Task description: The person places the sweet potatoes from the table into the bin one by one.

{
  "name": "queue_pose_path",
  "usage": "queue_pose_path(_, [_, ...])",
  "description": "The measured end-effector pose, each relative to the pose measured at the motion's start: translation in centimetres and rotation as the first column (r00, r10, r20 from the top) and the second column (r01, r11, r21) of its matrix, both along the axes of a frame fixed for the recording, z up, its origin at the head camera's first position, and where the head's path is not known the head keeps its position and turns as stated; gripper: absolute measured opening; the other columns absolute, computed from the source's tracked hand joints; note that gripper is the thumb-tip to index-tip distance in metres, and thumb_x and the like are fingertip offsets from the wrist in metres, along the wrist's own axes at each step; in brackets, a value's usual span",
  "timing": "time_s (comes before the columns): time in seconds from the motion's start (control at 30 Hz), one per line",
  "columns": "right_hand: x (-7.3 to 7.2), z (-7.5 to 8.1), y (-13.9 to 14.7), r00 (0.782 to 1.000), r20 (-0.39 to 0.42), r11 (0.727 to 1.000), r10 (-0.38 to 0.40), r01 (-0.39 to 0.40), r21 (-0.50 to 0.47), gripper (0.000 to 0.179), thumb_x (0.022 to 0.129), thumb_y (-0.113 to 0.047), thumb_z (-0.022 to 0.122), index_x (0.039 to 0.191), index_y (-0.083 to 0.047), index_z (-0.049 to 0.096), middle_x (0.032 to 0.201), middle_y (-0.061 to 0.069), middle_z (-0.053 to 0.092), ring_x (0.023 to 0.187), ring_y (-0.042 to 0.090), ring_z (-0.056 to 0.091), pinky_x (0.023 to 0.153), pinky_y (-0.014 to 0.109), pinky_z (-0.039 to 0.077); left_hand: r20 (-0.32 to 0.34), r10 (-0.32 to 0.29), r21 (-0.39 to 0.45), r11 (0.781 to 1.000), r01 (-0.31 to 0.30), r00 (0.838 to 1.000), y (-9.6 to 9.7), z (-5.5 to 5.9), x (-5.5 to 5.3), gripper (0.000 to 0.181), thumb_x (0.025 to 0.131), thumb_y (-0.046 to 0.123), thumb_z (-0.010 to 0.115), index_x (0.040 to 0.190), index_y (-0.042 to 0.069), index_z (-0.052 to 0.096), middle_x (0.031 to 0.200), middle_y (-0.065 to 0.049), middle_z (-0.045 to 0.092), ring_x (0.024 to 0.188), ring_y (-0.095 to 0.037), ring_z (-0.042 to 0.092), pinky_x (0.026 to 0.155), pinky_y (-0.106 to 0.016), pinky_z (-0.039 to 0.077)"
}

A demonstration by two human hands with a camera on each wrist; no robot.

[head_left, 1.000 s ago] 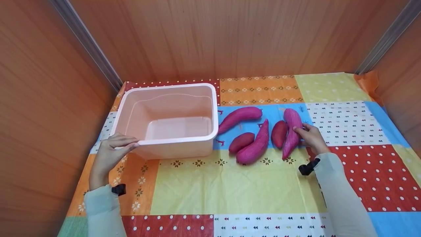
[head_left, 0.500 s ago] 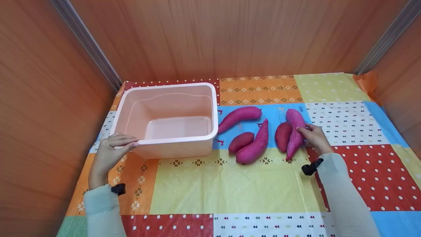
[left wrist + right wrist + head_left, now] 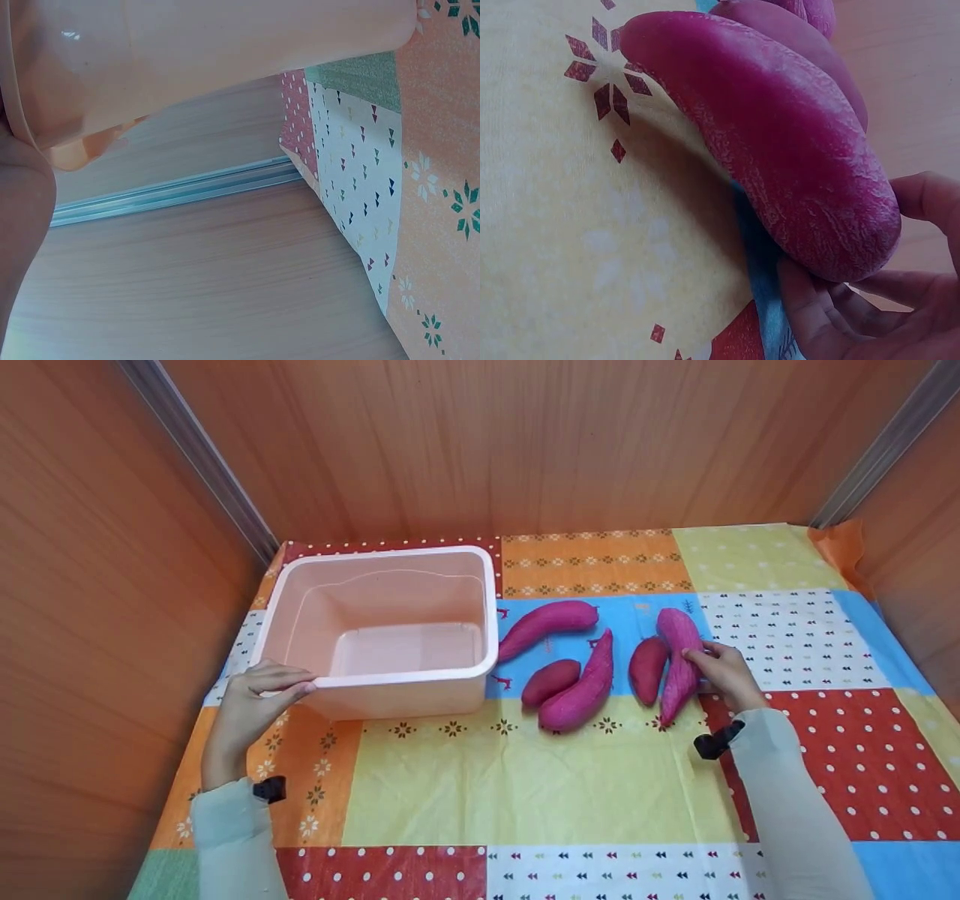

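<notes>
My left hand (image 3: 251,712) pinches the front-left rim of a pale pink plastic bin (image 3: 397,701); in the left wrist view the bin's outer wall (image 3: 210,52) fills the top. With thumb and fingers, my right hand (image 3: 726,673) holds a long magenta sweet potato (image 3: 677,690) at its right side. Seen from the right wrist, that sweet potato (image 3: 780,135) lies in the fingers of the hand (image 3: 885,307). Just left of it is a smaller, darker red sweet potato (image 3: 646,671). The bin's inside shows no contents.
Between bin and right hand lie a curved magenta sweet potato (image 3: 551,622), whose tip reaches the bin's right side, a short dark one (image 3: 550,682), and another long one (image 3: 585,697) against it. A patchwork cloth (image 3: 525,787) covers the table. Wooden panels (image 3: 585,450) enclose back and sides.
My right hand has shifted slightly right with the long sweet potato. The small dark one beside it has also moved a little right. My left hand and the bin stay put.
</notes>
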State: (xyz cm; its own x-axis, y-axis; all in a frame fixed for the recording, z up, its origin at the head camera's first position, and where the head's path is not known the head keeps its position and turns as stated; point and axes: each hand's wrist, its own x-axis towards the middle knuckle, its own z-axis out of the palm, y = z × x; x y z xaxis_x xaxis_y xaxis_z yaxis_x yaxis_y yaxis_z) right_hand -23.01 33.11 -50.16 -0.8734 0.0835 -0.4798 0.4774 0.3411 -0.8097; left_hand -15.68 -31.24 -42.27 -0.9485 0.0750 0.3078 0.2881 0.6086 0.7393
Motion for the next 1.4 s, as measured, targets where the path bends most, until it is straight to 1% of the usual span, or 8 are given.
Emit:
queue_pose_path(0.17, [0.0,0.3,0.1,1.0,-0.008,1.0,0.011,-0.011,-0.002,0.079,0.098,-0.045,0.047,0.154,-0.005,0.009,0.15,0.024,0.032,0.116,0.022,0.053,0.101,0.041,0.046,0.004,0.004,0.002,1.0,-0.004,1.0,-0.1,-0.1,0.0,0.02,0.08,0.008,0.077,0.1,0.005,0.076,0.095,0.005,0.075,0.087,0.0,0.056,0.072,-0.012,0.046])
queue_pose_path(0.3, [0.1,0.5,0.2,0.999,-0.05,0.999,0.022,-0.02,0.038,0.078,0.097,-0.044,0.047,0.153,-0.001,0.014,0.143,0.024,0.038,0.096,0.007,0.058,0.092,0.031,0.052,-0.013,-0.001,0.023,1.0,0.001,1.0,0.0,-0.1,0.0,0.019,0.079,0.005,0.077,0.098,0.004,0.077,0.095,0.004,0.075,0.088,0.0,0.057,0.073,-0.012,0.044])
queue_pose_path(0.47, [0.0,0.8,0.3,0.996,-0.089,0.997,0.011,-0.005,0.071,0.074,0.097,-0.042,0.05,0.15,0.002,0.023,0.117,0.009,0.052,0.072,-0.002,0.055,0.073,0.019,0.052,-0.021,-0.004,0.03,1.0,0.005,1.0,0.2,0.1,0.0,0.018,0.079,0.005,0.077,0.097,0.002,0.077,0.095,0.007,0.074,0.089,0.0,0.056,0.075,-0.013,0.043])
queue_pose_path(0.6, [-0.2,1.2,0.3,0.996,-0.084,0.998,0.007,-0.002,0.069,0.072,0.096,-0.042,0.051,0.148,0.002,0.028,0.094,-0.005,0.055,0.066,0.001,0.053,0.068,0.021,0.05,-0.014,-0.004,0.024,1.0,0.004,1.0,0.3,0.2,0.0,0.018,0.08,0.008,0.077,0.098,0.004,0.077,0.095,0.007,0.074,0.088,0.0,0.057,0.076,-0.014,0.043])
queue_pose_path(0.77, [-0.4,1.8,0.2,0.997,-0.075,0.996,0.02,-0.013,0.088,0.07,0.096,-0.044,0.051,0.148,0.0,0.031,0.081,-0.009,0.053,0.063,0.005,0.048,0.063,0.024,0.046,-0.013,-0.005,0.026,1.0,0.005,1.0,0.2,0.0,0.0,0.018,0.079,0.007,0.077,0.098,0.006,0.077,0.094,0.008,0.074,0.088,-0.001,0.057,0.073,-0.013,0.045])
queue_pose_path(0.93, [-0.5,2.4,-0.2,0.995,-0.093,0.996,0.028,-0.019,0.091,0.074,0.096,-0.045,0.051,0.15,0.0,0.027,0.107,0.006,0.056,0.067,0.001,0.05,0.067,0.022,0.049,-0.004,-0.003,0.023,1.0,0.003,1.0,0.0,-0.2,0.0,0.019,0.08,0.008,0.077,0.099,0.006,0.077,0.095,0.012,0.073,0.089,-0.001,0.057,0.073,-0.013,0.047])
queue_pose_path(1.1, [-0.7,3.2,-0.9,0.99,-0.137,0.996,0.044,-0.033,0.08,0.073,0.097,-0.042,0.05,0.15,0.002,0.025,0.141,0.024,0.041,0.079,-0.008,0.053,0.078,0.02,0.053,0.0,-0.004,0.025,1.0,0.004,1.0,-0.1,-0.2,0.0,0.02,0.08,0.008,0.077,0.1,0.004,0.076,0.097,0.01,0.073,0.091,-0.001,0.057,0.075,-0.012,0.047])
queue_pose_path(1.4, [-1.4,4.7,-1.8,0.978,-0.19,0.993,0.09,-0.072,0.097,0.073,0.096,-0.042,0.053,0.149,0.002,0.028,0.142,0.025,0.042,0.082,-0.008,0.054,0.075,0.02,0.055,-0.006,-0.006,0.022,1.0,0.006,1.0,0.0,0.0,0.2,0.021,0.081,0.009,0.076,0.101,0.003,0.075,0.097,0.001,0.074,0.092,0.0,0.056,0.076,-0.01,0.047])
